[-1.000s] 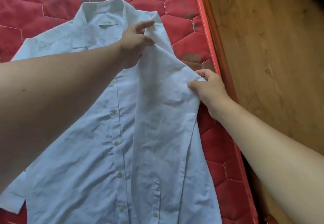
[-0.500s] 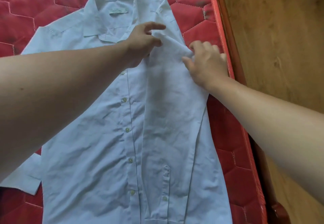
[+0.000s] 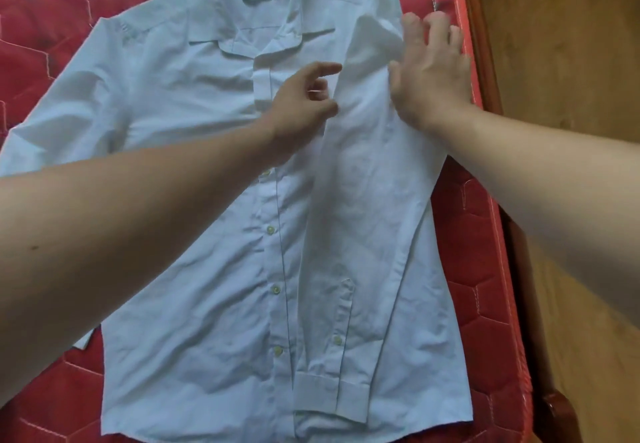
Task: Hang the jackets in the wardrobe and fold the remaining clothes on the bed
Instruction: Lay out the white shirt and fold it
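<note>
The right hand (image 3: 431, 75) has slid up, fingers spread on the folded sleeve (image 3: 363, 217), the left hand (image 3: 301, 106) pinching it; the shirt (image 3: 207, 269) needs its other sleeve (image 3: 62, 110) folded.

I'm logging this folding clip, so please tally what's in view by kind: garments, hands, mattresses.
Garments: 1, the white shirt
Hands: 2, the left hand and the right hand
Mattresses: 1, the red mattress
Total: 4

A home bedroom: red quilted mattress (image 3: 478, 269) (wooden frame (image 3: 485, 44) alongside), wood-look floor (image 3: 571, 96).
</note>
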